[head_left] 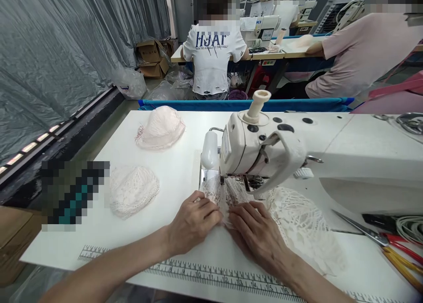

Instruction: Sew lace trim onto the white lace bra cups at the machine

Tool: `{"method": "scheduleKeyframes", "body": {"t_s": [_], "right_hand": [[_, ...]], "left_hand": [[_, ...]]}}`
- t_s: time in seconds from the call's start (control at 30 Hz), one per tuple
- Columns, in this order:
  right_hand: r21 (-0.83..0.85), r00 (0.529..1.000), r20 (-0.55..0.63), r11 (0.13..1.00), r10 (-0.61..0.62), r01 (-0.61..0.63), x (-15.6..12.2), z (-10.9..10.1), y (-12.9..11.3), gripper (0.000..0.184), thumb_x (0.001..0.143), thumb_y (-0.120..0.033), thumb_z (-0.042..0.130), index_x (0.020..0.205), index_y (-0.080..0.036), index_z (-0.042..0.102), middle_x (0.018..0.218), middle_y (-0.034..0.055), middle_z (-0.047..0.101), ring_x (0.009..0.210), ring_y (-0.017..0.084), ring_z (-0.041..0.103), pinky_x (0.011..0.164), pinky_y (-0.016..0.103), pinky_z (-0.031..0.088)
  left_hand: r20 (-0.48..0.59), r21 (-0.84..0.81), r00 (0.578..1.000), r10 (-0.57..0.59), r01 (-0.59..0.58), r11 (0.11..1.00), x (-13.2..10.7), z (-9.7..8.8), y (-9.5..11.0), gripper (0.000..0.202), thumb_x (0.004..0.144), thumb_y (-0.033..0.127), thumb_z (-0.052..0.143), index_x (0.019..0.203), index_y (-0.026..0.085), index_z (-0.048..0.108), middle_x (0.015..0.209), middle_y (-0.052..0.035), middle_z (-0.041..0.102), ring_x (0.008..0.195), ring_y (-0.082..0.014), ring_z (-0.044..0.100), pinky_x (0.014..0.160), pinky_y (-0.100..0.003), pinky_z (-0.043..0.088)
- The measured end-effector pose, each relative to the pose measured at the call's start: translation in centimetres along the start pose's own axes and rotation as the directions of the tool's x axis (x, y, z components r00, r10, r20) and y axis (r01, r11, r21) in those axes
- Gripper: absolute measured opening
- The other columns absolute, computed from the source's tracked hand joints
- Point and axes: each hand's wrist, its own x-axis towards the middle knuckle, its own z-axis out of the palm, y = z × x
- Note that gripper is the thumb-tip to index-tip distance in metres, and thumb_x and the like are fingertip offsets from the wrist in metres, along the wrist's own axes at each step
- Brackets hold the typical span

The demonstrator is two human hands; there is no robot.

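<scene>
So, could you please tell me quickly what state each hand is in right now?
Left hand: fingers curled on white lace; pinching or just pressing, cannot be told.
Right hand: fingers laid on white lace too; grip cannot be told.

Two hands, a left hand (196, 219) and a right hand (257, 234), are at the table (178, 164). Toward its left edge lie two cups: one pinkish cup (165, 124) and one lace-covered cup (134, 193). One sewing machine (264, 140) stands on it, one printed ruler (211, 273) runs along the near edge, and one pair of scissors (363, 228) lies toward the right edge. Beyond the far edge, three other people (211, 69) are visible.
</scene>
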Motion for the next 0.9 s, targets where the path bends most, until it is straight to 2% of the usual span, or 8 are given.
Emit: {"method": "scheduleKeyframes", "body": {"t_s": [0.03,0.1,0.2,0.3,0.4,0.5,0.63,0.9], "right_hand": [[0.019,1.000,-0.025,1.000,-0.011,0.011,0.0,0.0,0.2,0.015,0.090,-0.010,0.041,0.089,-0.013,0.055,0.082,0.0086,0.064,0.078,0.019,0.057,0.074,0.037,0.041],[0.067,0.998,-0.057,0.998,-0.016,0.020,0.0,0.0,0.5,0.015,0.088,-0.005,0.040,0.090,-0.012,0.054,0.079,0.0084,0.063,0.074,0.018,0.056,0.070,0.035,0.042],[0.097,0.998,-0.067,0.995,0.000,0.006,0.0,-0.3,0.9,0.014,0.089,-0.004,0.040,0.091,-0.012,0.052,0.073,0.0072,0.061,0.069,0.017,0.054,0.065,0.033,0.042],[0.076,0.997,-0.074,0.997,-0.002,0.008,0.1,-0.3,1.1,0.014,0.090,-0.004,0.041,0.092,-0.012,0.052,0.070,0.0064,0.061,0.067,0.016,0.054,0.063,0.032,0.042],[0.069,0.997,-0.082,0.998,-0.001,0.007,0.1,-0.3,1.0,0.013,0.090,-0.004,0.043,0.093,-0.011,0.052,0.070,0.0065,0.061,0.068,0.017,0.055,0.061,0.031,0.041],[0.080,0.998,-0.065,0.997,-0.004,0.010,0.1,-0.3,0.9,0.012,0.090,-0.005,0.044,0.092,-0.012,0.054,0.072,0.0063,0.062,0.070,0.017,0.056,0.062,0.031,0.041],[0.099,0.999,-0.012,0.995,-0.031,0.032,-0.2,-0.5,0.9,0.011,0.089,-0.009,0.047,0.090,-0.015,0.056,0.076,0.0046,0.062,0.076,0.017,0.057,0.068,0.032,0.041],[0.105,0.999,0.021,0.994,-0.042,0.040,-0.7,-1.1,0.7,0.021,0.091,-0.007,0.042,0.090,-0.017,0.060,0.083,0.0048,0.063,0.086,0.017,0.057,0.077,0.034,0.039]], "left_hand": [[-0.006,-0.005,1.000,-0.006,0.006,1.000,0.1,0.0,0.0,0.009,0.089,0.011,0.048,0.085,0.014,0.055,0.073,0.0014,0.063,0.065,-0.0092,0.054,0.074,-0.030,0.042],[0.007,0.011,1.000,0.000,0.000,1.000,0.3,0.0,0.1,0.007,0.090,0.019,0.051,0.090,0.014,0.055,0.070,0.0015,0.062,0.065,-0.0102,0.055,0.073,-0.031,0.042],[0.019,0.103,1.000,0.012,-0.014,0.995,0.8,0.1,0.1,0.009,0.089,0.014,0.049,0.094,0.013,0.056,0.068,0.0017,0.060,0.064,-0.0109,0.055,0.070,-0.030,0.042],[-0.016,0.201,1.000,-0.002,0.005,0.980,1.6,0.6,-0.1,0.021,0.085,-0.001,0.043,0.082,0.014,0.057,0.057,0.0039,0.054,0.052,-0.0090,0.049,0.062,-0.027,0.039],[-0.030,0.247,0.999,-0.012,0.019,0.969,1.9,1.1,0.0,0.023,0.084,0.001,0.045,0.069,0.014,0.054,0.053,0.0043,0.050,0.049,-0.0089,0.045,0.059,-0.027,0.037],[-0.003,0.223,0.998,-0.061,0.060,0.973,1.5,1.2,0.4,0.016,0.086,0.010,0.051,0.071,0.014,0.055,0.060,0.0027,0.054,0.057,-0.0108,0.050,0.059,-0.028,0.036],[0.092,0.143,0.989,-0.120,0.107,0.984,0.5,0.7,1.1,0.009,0.085,0.023,0.058,0.081,0.016,0.058,0.071,0.0013,0.057,0.069,-0.0133,0.053,0.063,-0.030,0.036],[0.037,0.049,0.991,-0.131,0.129,0.990,0.1,0.2,1.2,0.013,0.085,0.016,0.058,0.072,0.016,0.058,0.079,0.0000,0.059,0.075,-0.0118,0.055,0.070,-0.031,0.037]]}}
